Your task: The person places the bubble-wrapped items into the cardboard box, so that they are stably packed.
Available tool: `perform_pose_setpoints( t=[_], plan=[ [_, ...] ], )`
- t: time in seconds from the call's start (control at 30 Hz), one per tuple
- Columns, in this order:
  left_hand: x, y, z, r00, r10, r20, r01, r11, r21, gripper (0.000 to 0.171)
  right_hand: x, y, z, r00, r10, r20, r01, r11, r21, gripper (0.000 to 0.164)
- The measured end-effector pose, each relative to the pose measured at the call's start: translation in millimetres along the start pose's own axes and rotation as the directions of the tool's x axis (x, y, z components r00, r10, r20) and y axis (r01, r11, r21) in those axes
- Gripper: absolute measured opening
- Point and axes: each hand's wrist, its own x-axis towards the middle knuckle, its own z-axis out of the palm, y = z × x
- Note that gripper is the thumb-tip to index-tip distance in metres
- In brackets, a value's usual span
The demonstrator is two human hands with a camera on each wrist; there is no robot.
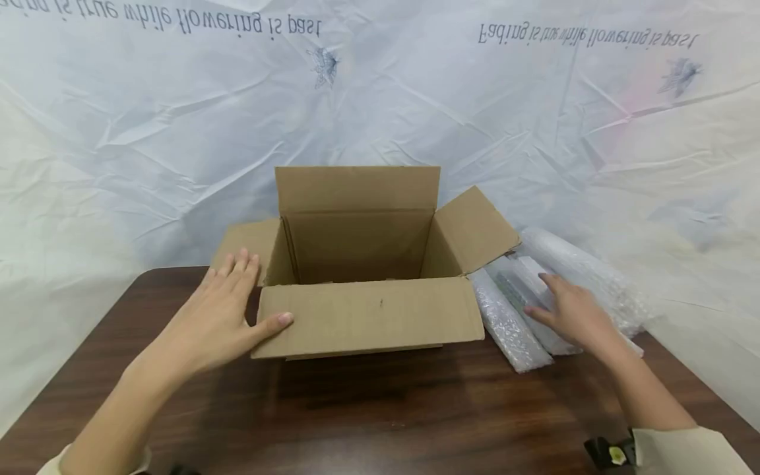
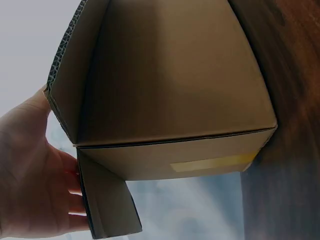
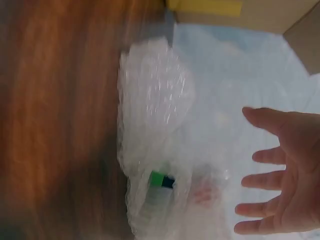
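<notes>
An open cardboard box [image 1: 368, 316] stands on the table with its flaps spread outward. My left hand [image 1: 222, 316] lies with straight fingers on the left flap [image 1: 249, 237], its thumb resting on the front flap's corner. In the left wrist view the left hand [image 2: 37, 175] is beside the box's flaps. To the right of the box, my right hand [image 1: 572, 313] hovers with spread fingers over several bubble-wrapped packages [image 1: 510, 316]. Nothing is between the fingers of the right hand [image 3: 280, 175] in the right wrist view; one wrapped item shows a green and black patch [image 3: 161, 180].
A dark brown wooden table [image 1: 380, 415] carries everything. Behind it hangs a creased white sheet [image 1: 380, 99] with printed lettering. A larger bubble-wrap roll [image 1: 582, 274] lies at the back right, close to the box's right flap [image 1: 477, 231]. Yellow tape [image 2: 215, 162] marks the box's side.
</notes>
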Motion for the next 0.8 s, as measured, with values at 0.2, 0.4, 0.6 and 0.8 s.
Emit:
perform_pose_setpoints(
  t=[0.2, 0.4, 0.6, 0.8],
  plan=[
    [0.9, -1.1, 9.3, 0.999, -0.052, 0.013, 0.054, 0.993, -0.105, 0.108, 17, 19, -1, 0.977, 0.169, 0.131, -0.173, 0.985, 0.017, 0.085],
    [0.2, -0.2, 16.9, 0.997, -0.081, 0.001, 0.080, 0.983, -0.167, 0.111, 21, 31, 1, 0.950, 0.236, 0.205, -0.245, 0.969, 0.020, 0.087],
    [0.6, -0.3, 22.0, 0.996, -0.093, -0.016, 0.089, 0.980, -0.178, 0.110, 22, 35, 4, 0.938, 0.274, 0.210, -0.281, 0.960, 0.004, 0.078],
    [0.8, -2.0, 21.9, 0.995, -0.098, -0.021, 0.092, 0.977, -0.192, 0.110, 21, 34, 6, 0.933, 0.312, 0.179, -0.315, 0.949, -0.012, 0.070]
  ],
)
